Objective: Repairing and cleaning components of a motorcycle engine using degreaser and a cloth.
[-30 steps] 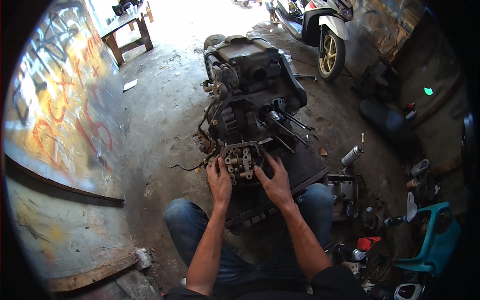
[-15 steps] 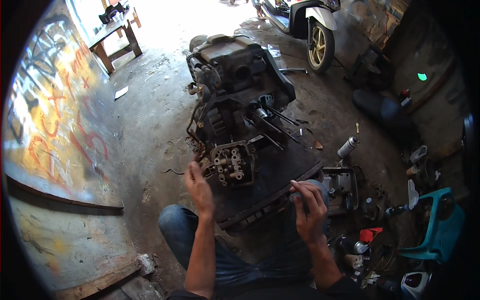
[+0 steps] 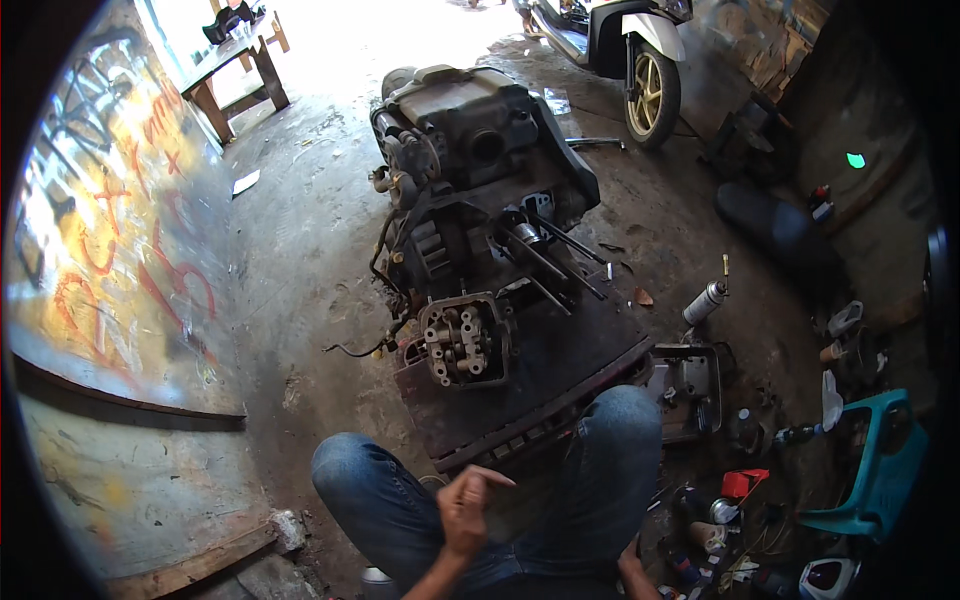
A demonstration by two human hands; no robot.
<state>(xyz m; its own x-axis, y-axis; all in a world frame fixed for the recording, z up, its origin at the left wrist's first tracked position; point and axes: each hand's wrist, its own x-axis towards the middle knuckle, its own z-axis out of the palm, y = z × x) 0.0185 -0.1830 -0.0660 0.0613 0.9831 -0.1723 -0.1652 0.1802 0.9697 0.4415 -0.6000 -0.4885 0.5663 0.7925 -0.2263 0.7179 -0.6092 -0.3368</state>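
Left hand, lower centre of frame, is raised over the lap between the jeans knees. Its fingers are curled loosely round something pale and flat; cannot tell what it is, or whether it is truly gripped. Right hand is only an edge at the bottom, right of centre, down by the thigh; its grip cannot be told.

Cylinder head sits centre frame, valve side up, on a dark tray, touching the engine block above it. Long studs stick out to the right of the block. Neither hand is on the head; both are well apart from it.

Risks, judged from here:
- The head rests near the tray's left edge with nothing holding it. A knee bumping the tray could tip it onto the concrete floor.
- The floor is gritty, so dirt could fall into the open ports.
- The studs point toward the reaching side, so a sleeve or wrist could catch on them.
- The spray can stands right of the tray, and small parts clutter the lower right. Both are easy to knock or lose.
- A scooter is parked close, upper right, leaving little room.
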